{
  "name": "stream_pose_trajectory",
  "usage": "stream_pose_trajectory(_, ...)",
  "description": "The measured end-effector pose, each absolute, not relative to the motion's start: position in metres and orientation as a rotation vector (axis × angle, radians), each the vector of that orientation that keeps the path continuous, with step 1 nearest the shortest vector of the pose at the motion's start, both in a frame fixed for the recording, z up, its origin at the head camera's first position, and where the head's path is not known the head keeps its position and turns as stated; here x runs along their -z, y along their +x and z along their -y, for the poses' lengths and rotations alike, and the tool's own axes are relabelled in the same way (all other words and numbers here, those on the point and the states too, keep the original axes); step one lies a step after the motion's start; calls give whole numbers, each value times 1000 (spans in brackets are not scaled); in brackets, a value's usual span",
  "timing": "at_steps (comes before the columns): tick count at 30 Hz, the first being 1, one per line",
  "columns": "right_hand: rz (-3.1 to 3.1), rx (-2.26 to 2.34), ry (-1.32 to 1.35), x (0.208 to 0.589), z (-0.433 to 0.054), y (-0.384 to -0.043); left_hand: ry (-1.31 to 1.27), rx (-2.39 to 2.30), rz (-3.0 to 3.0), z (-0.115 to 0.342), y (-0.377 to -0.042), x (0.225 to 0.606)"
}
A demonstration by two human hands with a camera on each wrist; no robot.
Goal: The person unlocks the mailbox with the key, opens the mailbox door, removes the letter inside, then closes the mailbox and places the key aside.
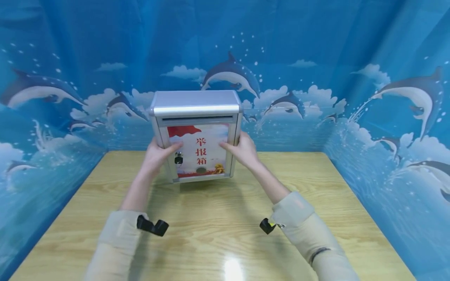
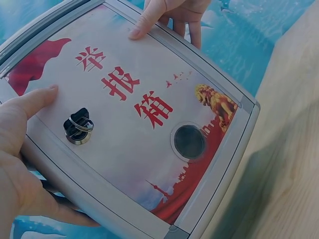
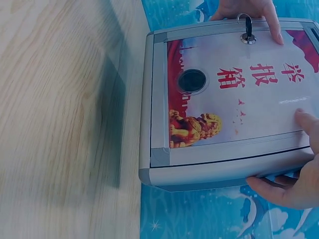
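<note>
Both hands grip a silver metal report box (image 1: 197, 100) by its two sides, above the back part of the table. Its front panel (image 2: 124, 99) carries red Chinese characters, a red flag and a golden lion, with a slot along the top. My left hand (image 1: 157, 153) has its thumb on the panel and its fingers around the left side, close to the lock with its key (image 2: 78, 125). Opposite, my right hand (image 1: 243, 150) lays its thumb on the panel, fingers behind the right side. A round dark window (image 3: 192, 80) sits low on the front.
Below is a wood-grain table (image 1: 211, 218), with the box's shadow on it. Blue curtains (image 1: 299, 39) printed with dolphins and waves enclose the back and both sides. A black wrist camera (image 1: 152, 226) is strapped at the left cuff, another (image 1: 267, 226) at the right.
</note>
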State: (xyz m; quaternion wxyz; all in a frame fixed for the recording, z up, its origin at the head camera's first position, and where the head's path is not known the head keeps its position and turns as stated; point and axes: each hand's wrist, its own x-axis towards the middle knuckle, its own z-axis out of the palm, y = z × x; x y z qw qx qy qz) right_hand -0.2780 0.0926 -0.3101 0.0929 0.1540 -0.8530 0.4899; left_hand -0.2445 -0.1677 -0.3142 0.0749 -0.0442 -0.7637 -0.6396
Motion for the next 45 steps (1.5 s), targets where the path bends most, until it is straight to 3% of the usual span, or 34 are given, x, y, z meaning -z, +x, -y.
stream_pose_trajectory(45,2589,-1390,196,348,-185,-268,-227,2089,2242,74,-278,358)
